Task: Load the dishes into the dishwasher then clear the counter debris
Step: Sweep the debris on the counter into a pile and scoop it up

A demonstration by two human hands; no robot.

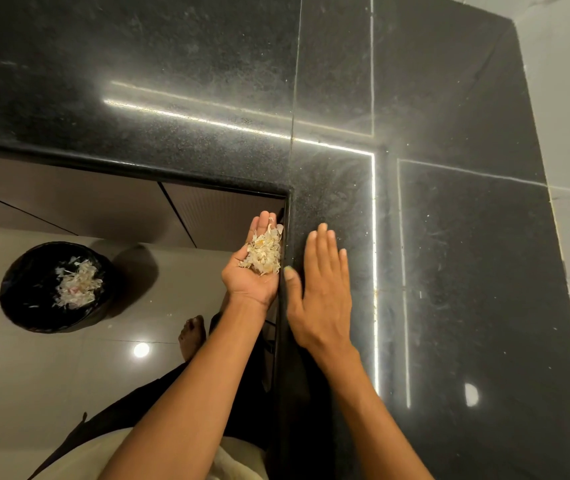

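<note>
My left hand [247,282] is held palm up just below the counter's edge, its fingers nearly straight. A small heap of pale garlic peels [265,252] lies in the palm. My right hand [323,285] rests flat, palm down, on the black granite counter [449,237] right beside the edge, fingers straight and together, thumb at the rim next to the left hand. Fine crumbs and dust streaks speckle the counter to the right of it.
A round black bin [17,289] stands on the glossy floor at the left, with more pale peels [76,284] inside. The counter forms an L around me. Cabinet fronts [103,202] run beneath it. My foot [191,336] is on the floor below the left hand.
</note>
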